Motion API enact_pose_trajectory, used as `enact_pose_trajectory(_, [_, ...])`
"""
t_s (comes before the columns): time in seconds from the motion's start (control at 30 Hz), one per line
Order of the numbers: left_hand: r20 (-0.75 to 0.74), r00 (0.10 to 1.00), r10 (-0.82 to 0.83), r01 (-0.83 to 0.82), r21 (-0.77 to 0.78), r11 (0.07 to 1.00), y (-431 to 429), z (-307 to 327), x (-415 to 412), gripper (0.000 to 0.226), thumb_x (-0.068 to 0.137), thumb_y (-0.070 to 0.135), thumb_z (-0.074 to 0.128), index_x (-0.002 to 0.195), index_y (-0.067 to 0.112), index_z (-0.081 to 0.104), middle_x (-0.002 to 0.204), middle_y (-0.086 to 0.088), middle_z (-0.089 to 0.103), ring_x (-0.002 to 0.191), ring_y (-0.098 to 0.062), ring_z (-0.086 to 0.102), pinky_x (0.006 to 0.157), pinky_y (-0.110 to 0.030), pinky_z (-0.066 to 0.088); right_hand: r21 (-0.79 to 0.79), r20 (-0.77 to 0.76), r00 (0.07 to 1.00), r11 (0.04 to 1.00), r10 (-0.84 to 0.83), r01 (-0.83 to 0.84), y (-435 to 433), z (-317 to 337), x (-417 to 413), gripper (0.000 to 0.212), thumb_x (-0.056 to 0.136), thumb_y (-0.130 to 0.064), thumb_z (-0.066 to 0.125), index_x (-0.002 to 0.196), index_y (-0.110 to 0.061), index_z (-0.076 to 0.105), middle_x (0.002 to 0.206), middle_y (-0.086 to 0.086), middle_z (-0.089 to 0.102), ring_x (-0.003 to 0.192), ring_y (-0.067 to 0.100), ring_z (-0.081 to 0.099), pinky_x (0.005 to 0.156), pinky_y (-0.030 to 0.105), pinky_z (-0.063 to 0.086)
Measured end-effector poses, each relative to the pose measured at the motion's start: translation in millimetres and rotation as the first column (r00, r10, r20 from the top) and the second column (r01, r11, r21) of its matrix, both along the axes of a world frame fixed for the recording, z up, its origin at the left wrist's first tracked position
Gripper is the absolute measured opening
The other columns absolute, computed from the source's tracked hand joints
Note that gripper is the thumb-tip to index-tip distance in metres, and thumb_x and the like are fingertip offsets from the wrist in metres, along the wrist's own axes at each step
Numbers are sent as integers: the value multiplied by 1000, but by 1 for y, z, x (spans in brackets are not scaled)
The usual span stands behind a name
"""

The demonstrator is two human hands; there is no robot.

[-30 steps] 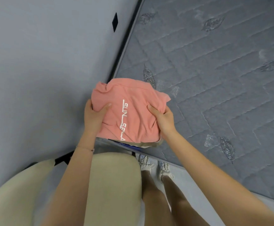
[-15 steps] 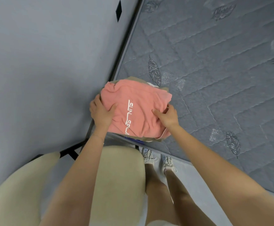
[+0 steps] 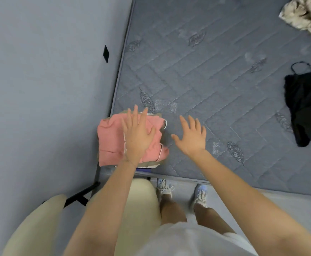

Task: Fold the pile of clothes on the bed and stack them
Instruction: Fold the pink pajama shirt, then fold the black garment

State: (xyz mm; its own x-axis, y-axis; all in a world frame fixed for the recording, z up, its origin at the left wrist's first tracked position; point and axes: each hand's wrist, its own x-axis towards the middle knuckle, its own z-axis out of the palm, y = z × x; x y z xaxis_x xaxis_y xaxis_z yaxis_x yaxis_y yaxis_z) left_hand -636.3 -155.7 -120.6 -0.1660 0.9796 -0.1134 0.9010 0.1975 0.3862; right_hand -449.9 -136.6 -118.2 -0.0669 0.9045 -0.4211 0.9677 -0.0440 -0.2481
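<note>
A folded pink garment (image 3: 110,141) lies on top of a small stack of folded clothes at the near left corner of the grey quilted mattress (image 3: 215,89). A beige piece (image 3: 151,164) and a blue edge show under it. My left hand (image 3: 138,133) is over the pink garment with straight, spread fingers. My right hand (image 3: 191,137) hovers open over the bare mattress just right of the stack, holding nothing. A black garment (image 3: 304,106) lies unfolded at the right edge. A cream and brown patterned garment (image 3: 306,13) sits at the far right corner.
A grey wall (image 3: 49,89) runs along the left side of the bed. A cream rounded chair back (image 3: 136,209) stands by the near left corner, with a black bar beside it. My feet in pale sneakers (image 3: 182,191) stand on the floor at the bed's near edge.
Both hands have let go of the pink garment, which now rests on the stack. My left hand lies flat over it and my right hand has moved off to the right.
</note>
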Motion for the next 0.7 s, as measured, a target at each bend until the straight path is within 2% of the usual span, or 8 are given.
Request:
enact_pose_trajectory(0.17, [-69,982,-176,176,-14,984,15,20,75,62,94,48,52,150,26,35,162,-10,13,150,-29,4,118,-51,-3,-13,2,990,990,-140,140,-13,28,72,79,92,-50,52,155,-29,9,163,6,4,150,30,-1,119,50,6])
enact_pose_trajectory(0.33, [-119,939,-322,322,-15,947,28,35,173,68,92,51,52,152,27,30,162,-10,12,150,-32,3,118,-53,-4,23,-2,966,966,-259,259,-17,49,170,80,91,-49,55,155,-29,11,163,6,4,150,28,-1,120,47,8])
enact_pose_trajectory(0.5, [-105,915,-391,385,-70,920,25,37,295,72,91,57,51,153,30,24,163,-8,9,150,-30,-1,117,-53,-7,43,-12,938,937,-345,346,-35,62,282,79,92,-51,53,155,-29,10,163,6,5,150,28,-1,119,48,9])
enact_pose_trajectory(0.7, [-55,897,-438,428,-138,893,10,38,447,76,90,62,48,154,34,16,163,-7,1,149,-30,-6,115,-59,-5,16,-16,909,909,-417,417,-67,67,415,81,93,-53,51,155,-30,6,163,5,6,150,28,0,119,50,9])
